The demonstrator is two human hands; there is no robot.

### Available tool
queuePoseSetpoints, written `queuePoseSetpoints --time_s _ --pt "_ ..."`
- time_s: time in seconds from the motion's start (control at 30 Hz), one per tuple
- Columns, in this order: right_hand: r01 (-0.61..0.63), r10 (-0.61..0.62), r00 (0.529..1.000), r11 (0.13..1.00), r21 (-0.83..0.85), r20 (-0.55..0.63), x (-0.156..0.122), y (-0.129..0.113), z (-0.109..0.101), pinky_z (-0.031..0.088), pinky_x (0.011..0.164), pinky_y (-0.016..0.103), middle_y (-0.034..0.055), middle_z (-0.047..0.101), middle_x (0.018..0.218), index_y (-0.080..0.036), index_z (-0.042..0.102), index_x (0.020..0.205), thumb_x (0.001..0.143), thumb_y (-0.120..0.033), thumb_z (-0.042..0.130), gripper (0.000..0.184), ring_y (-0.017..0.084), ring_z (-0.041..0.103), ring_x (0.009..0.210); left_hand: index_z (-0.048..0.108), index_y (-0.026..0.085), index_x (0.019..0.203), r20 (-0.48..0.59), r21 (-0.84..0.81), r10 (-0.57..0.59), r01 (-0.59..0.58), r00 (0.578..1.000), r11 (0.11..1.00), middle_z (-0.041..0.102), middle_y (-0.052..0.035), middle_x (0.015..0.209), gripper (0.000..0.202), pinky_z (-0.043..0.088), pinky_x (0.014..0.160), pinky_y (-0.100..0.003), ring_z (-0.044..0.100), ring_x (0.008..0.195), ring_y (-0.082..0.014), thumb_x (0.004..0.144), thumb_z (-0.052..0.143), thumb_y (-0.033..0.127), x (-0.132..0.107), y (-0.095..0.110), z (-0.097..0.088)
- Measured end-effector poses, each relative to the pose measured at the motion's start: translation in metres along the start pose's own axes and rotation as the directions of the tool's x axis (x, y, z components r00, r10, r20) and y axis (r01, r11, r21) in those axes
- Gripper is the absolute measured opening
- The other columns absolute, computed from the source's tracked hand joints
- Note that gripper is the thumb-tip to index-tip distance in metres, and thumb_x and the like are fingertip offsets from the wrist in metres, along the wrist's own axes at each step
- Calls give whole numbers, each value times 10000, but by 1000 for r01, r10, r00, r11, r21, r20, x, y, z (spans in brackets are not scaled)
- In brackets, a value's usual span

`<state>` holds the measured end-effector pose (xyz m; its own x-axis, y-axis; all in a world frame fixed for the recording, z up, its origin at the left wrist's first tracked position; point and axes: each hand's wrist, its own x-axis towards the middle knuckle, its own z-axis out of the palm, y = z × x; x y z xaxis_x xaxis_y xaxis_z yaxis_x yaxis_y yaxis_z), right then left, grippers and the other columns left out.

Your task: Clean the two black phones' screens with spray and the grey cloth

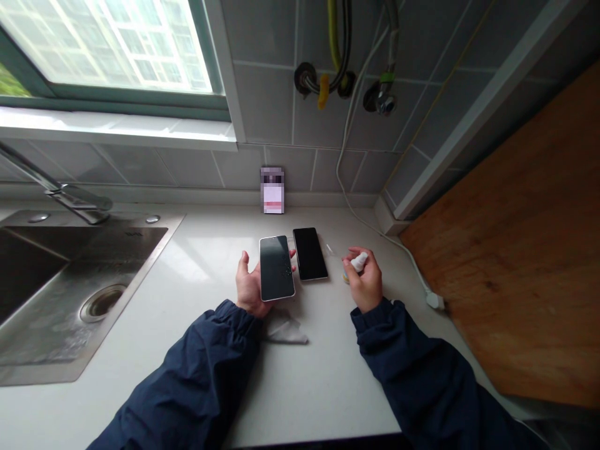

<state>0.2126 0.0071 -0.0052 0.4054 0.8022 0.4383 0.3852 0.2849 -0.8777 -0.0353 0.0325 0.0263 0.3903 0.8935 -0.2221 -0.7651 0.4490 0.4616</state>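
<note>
My left hand [248, 287] holds a smartphone [276, 269] with a silver edge and a dark, speckled screen, its fingers curling around from behind. Just beyond it, a second black-screened smartphone [310, 254] lies flat on the white countertop [323, 375], not touching the first. My right hand [363, 278] grips a small white spray bottle [359, 262]. A yellowish item [345, 277] shows partly behind those fingers, but I cannot tell what it is. A crumpled grey cloth [285, 331] lies below my left wrist.
A stainless steel sink [70, 294] with a drain and a faucet [79, 203] lies to the left. A small box [272, 190] leans on the tiled wall [267, 106]. A white cable [398, 244] runs along the counter towards a wooden board [510, 244].
</note>
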Motion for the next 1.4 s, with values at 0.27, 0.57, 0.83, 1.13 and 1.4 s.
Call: queuePoseSetpoints --time_s 0.27,0.57,0.83,1.13,1.4 --pt "495 -533 832 839 -227 -152 -6 -38 -12 415 1134 653 162 506 1493 -253 445 1471 862 -233 692 657 366 503 1405 364 47 1607 -51 70 -30 33 998 997 739 -268 1238 874 622 714 -424 785 841 -323 1030 186 678 1 -3 2" --pt "607 -599 595 772 188 537 -57 -69 7 502 608 288 13 642 785 -207 636 1042 966 -195 652 78 161 592 660 405 51 1589 -10 106 -36 37 999 994 724 -268 1270 888 613 683 -420 776 823 -322 1022 185 699 0 -4 2" --pt "569 -284 528 818 -86 800 -66 -61 14 553 719 302 64 686 987 -178 706 1068 909 -478 787 349 200 681 815 459 65 1556 30 107 -50 46 998 993 697 -264 1325 898 613 710 -415 765 822 -296 1011 198 729 0 -6 1" --pt "514 -102 496 835 -197 862 -68 -60 16 568 782 313 51 690 1010 -200 730 1023 949 -305 756 131 212 698 899 425 48 1574 29 89 -47 44 998 995 710 -270 1297 899 612 701 -421 768 840 -311 1016 192 713 0 -5 1" --pt "500 -162 504 855 -134 848 -71 -61 17 540 757 302 44 680 989 -198 726 1003 905 -343 810 194 201 662 867 418 32 1575 -30 82 -21 23 999 996 733 -273 1239 900 612 652 -411 773 811 -319 1023 169 697 -3 0 9"
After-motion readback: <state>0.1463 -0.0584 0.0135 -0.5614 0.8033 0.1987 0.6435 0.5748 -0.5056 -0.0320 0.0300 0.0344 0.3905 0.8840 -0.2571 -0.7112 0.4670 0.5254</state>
